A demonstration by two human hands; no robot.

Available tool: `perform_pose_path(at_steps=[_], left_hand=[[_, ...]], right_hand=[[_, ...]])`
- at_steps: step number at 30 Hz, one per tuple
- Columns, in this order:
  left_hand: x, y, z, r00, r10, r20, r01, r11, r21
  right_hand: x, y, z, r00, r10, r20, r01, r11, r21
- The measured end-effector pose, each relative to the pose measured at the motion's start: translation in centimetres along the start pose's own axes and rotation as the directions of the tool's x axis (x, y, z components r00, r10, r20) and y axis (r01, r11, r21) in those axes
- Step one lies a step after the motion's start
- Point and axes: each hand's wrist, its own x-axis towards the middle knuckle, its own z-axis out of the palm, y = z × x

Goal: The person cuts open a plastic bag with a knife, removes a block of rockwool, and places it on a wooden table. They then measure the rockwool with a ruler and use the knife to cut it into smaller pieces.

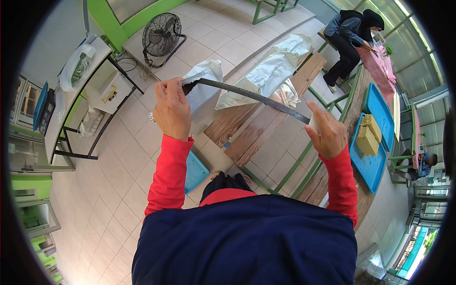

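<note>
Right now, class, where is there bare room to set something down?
Bare wood shows on the near bench planks, bordered by the white sacks beyond. Floor tiles lie open between the black-legged desk and the tray by the feet. Crowded: the table, where yellow blocks fill part of a blue tray.

Between left hand (172, 107) and right hand (330, 133), long dark strip (266, 99); along brown wooden table's (356, 108) right edge, blue rectangular tray (373, 174) beneath yellow blocks (367, 141).

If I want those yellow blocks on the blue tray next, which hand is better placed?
Right, probably: the right hand is nearer the yellow blocks on the blue tray. The left hand is farther off, at the other end of the blade. Both are busy holding it, though.
</note>
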Motion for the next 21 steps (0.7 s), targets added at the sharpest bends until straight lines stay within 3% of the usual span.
perform_pose_path(at_steps=[10, 13, 15, 18, 21], left_hand=[[0.1, -0.8, 0.1, 0.999, 0.049, 0.003, -0.048, 0.99, -0.13], [0.0, -1.2, 0.1, 0.998, 0.063, -0.017, -0.065, 0.984, -0.165], [0.0, -1.2, -0.4, 0.998, 0.059, 0.005, -0.057, 0.983, -0.176], [0.2, -1.9, -0.5, 0.997, 0.076, 0.007, -0.073, 0.983, -0.166], [0.3, -2.1, -0.6, 0.995, 0.104, -0.002, -0.103, 0.981, -0.166]], right_hand=[[0.3, 0.3, -0.4, 0.985, 0.078, 0.152, -0.079, 0.997, 0.002], [0.8, 0.3, -0.2, 0.984, 0.026, 0.175, -0.03, 0.999, 0.023], [1.3, 0.1, -0.1, 0.94, 0.074, 0.332, -0.071, 0.997, -0.022], [1.6, 0.6, 0.1, 0.974, 0.029, 0.226, -0.027, 1.0, -0.012], [1.5, 1.3, 0.0, 0.971, 0.019, 0.239, -0.015, 1.0, -0.018]])
